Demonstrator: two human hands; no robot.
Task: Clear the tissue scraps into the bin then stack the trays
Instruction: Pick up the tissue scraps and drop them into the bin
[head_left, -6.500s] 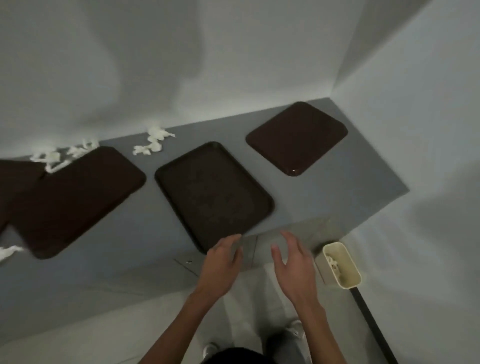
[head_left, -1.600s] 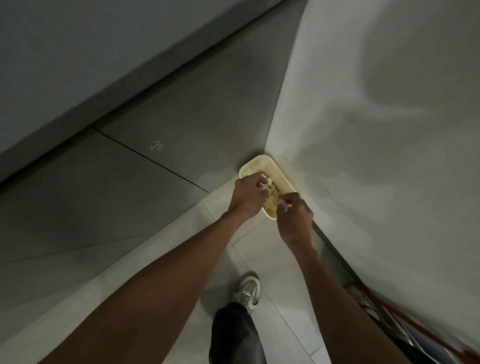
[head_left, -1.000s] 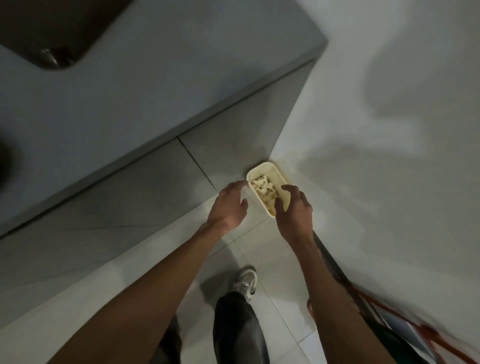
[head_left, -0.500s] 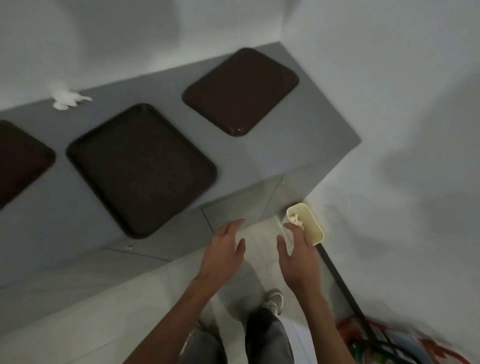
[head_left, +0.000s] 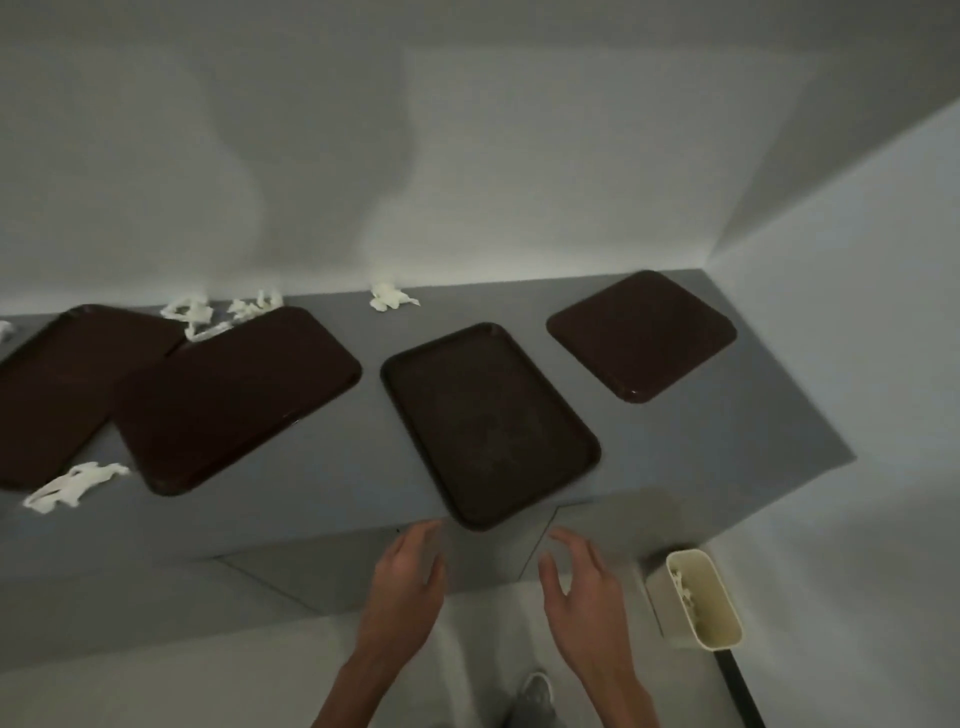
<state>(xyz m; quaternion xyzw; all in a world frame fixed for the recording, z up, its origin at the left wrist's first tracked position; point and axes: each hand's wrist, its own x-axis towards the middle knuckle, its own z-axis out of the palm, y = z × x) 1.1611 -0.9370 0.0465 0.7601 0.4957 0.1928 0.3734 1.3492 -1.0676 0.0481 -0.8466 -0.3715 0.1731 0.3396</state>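
Observation:
Several dark brown trays lie on the grey counter (head_left: 727, 447): a small one (head_left: 641, 335) at the right, a middle one (head_left: 488, 421), a large one (head_left: 234, 397) overlapping a far-left one (head_left: 57, 395). White tissue scraps lie by the back wall (head_left: 392, 297), behind the left trays (head_left: 208, 314), and near the front left (head_left: 72, 486). A cream bin (head_left: 704, 597) with scraps inside stands on the floor at the right. My left hand (head_left: 405, 587) and my right hand (head_left: 582, 592) hover empty, fingers relaxed, just below the counter's front edge.
White walls close in behind the counter and on the right, forming a corner. Grey cabinet fronts (head_left: 311, 566) run under the counter. My shoe (head_left: 535, 691) shows on the pale floor. A dark strip (head_left: 737, 691) runs along the right wall's base.
My hands left the bin, where they dropped scraps, and rose empty toward the counter edge. The view lifted from the floor to the trays and the scraps.

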